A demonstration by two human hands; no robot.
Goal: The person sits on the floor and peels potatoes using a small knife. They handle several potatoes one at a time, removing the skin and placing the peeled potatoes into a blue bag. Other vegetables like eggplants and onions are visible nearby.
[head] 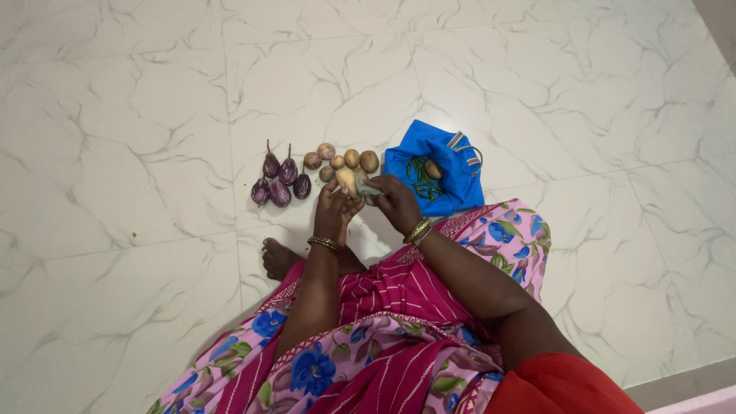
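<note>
1. On the white marble floor (138, 115), directly in front of the seated person, both hands meet over a small spread of vegetables.
2. The left hand (334, 208) is closed around a pale potato (346, 181), holding it just above the floor; the fingers wrap its lower half.
3. The right hand (395, 201) is closed on a small greyish object (369, 192) pressed against the potato; its kind is too small to tell.
4. The held potato sits just below the row of loose potatoes (346, 159), 6 or so, with 5 purple brinjals (280, 182) grouped to their left, apart from the hands.
5. A blue cloth bag (441, 170) lies open just right of the right hand, with 1 more potato (433, 169) resting on it.
6. Judgement: the work is best kept low over the floor, the left-hand hold firm but clear of the contact point, and the potato turned by the left hand, not chased by the right.
7. Judgement: bangles at both wrists and the nearby bare foot (277, 259) leave little room; short strokes directed away from the body suit best.
</note>
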